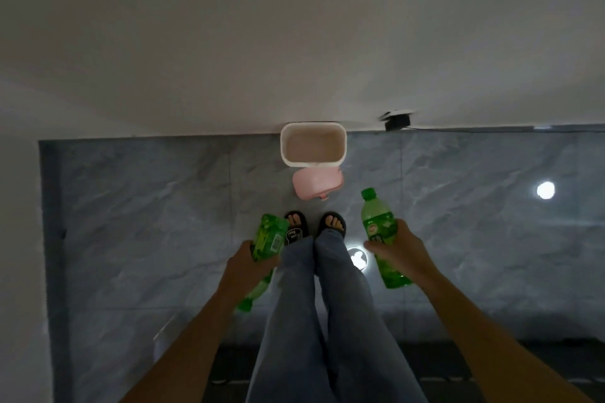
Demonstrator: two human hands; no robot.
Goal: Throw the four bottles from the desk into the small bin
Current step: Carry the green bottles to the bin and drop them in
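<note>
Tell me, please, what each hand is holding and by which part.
Left hand grips a green bottle around its labelled middle, cap end toward the person. Right hand grips another green bottle at its middle, cap pointing away.

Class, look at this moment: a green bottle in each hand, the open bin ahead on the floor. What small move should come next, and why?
Probably a small step forward. The small bin stands open by the wall, beyond the feet, while the left hand and right hand each grip a green bottle short of its opening. Closing in should make the drop surer.
</note>
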